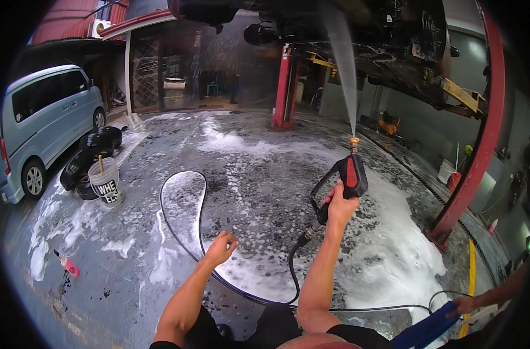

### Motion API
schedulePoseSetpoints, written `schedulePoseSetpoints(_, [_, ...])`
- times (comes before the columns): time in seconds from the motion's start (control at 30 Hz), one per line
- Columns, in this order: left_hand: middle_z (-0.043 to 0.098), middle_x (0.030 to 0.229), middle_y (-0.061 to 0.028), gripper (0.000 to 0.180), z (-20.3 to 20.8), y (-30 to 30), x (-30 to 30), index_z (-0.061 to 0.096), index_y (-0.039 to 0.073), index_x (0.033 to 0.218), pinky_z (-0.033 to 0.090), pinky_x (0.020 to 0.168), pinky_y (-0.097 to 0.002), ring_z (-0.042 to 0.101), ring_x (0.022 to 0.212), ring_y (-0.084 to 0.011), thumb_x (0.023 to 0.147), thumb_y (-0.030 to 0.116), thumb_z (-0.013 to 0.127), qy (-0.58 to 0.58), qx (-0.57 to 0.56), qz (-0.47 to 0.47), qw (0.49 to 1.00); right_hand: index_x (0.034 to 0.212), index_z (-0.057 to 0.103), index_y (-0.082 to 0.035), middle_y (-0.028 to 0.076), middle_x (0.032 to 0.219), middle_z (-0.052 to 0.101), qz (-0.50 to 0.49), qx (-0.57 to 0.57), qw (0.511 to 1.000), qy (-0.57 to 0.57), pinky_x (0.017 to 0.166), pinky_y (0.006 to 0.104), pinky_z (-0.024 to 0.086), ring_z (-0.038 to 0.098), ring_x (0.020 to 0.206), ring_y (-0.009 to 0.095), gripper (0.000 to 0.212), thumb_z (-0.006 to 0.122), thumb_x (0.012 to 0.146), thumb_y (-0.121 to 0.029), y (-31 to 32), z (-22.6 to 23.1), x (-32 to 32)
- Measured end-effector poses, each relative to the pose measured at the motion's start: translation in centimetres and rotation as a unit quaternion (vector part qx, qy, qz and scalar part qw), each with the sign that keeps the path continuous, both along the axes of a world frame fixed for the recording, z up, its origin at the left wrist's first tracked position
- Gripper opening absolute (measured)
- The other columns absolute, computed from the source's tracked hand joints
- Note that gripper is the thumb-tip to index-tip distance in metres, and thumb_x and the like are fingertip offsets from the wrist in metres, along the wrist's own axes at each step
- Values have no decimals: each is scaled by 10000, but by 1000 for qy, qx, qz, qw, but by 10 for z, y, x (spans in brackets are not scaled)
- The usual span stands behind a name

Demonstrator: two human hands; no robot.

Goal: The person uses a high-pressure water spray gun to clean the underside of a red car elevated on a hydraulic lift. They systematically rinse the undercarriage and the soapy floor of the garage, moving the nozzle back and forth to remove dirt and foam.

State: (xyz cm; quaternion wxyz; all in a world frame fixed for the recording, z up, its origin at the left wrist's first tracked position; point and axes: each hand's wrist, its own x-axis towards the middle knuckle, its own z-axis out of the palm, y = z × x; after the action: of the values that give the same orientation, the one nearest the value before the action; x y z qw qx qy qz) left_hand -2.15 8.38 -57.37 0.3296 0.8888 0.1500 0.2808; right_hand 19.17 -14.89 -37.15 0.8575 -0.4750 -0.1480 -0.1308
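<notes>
My right hand is wrapped round the grip of a black pressure washer gun with a red side panel. From its brass-coloured nozzle a white water jet fans upward to the dark underside of a raised vehicle. A black hose runs from the gun's lower end down to the foamy floor. My left hand hovers over the floor near a loop of that hose, its fingers curled in and nothing visible in them.
Red lift posts stand ahead and at the right. White foam covers much of the wet floor. On the left are a bucket, tires, a pink bottle and a light blue van. Another person's hand holds blue cloth.
</notes>
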Motion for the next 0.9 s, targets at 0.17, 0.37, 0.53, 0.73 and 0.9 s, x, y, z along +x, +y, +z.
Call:
schedulePoseSetpoints(0.17, [584,1001,-131,138,-2,-5,13,658,30,962,508,805,-386,626,913,-290,910,157,671,6,0,-25,1000,853,568,24,25,610,525,-65,-20,998,-15,413,281,432,499,459,106,204,628,961,-139,-33,-12,7])
schedulePoseSetpoints(0.37, [589,995,-135,131,-6,-4,17,665,40,958,511,808,-395,641,886,-299,902,157,678,-1,19,-33,999,931,589,45,30,631,540,-112,-19,993,-26,422,267,435,496,473,97,196,644,953,-142,-72,-6,-12])
schedulePoseSetpoints(0.53, [592,972,-141,119,-13,-1,18,665,31,948,523,776,-391,655,857,-288,901,141,671,10,22,-44,999,933,591,41,30,635,543,-154,-38,985,-65,437,267,451,497,480,98,204,637,959,-156,-103,19,-52])
schedulePoseSetpoints(0.73, [596,969,-144,129,-24,-22,44,661,16,942,527,769,-401,648,845,-295,896,136,675,-2,-24,-57,998,980,588,20,29,635,536,-174,-51,977,-109,443,269,462,503,486,97,209,641,954,-180,-146,55,-62])
schedulePoseSetpoints(0.9, [599,990,-144,129,-27,-23,43,666,16,942,532,769,-403,657,854,-313,895,136,672,-2,-4,-49,999,930,581,8,31,624,538,-199,-55,972,-116,425,271,452,507,473,104,216,647,951,-196,-147,81,-60])
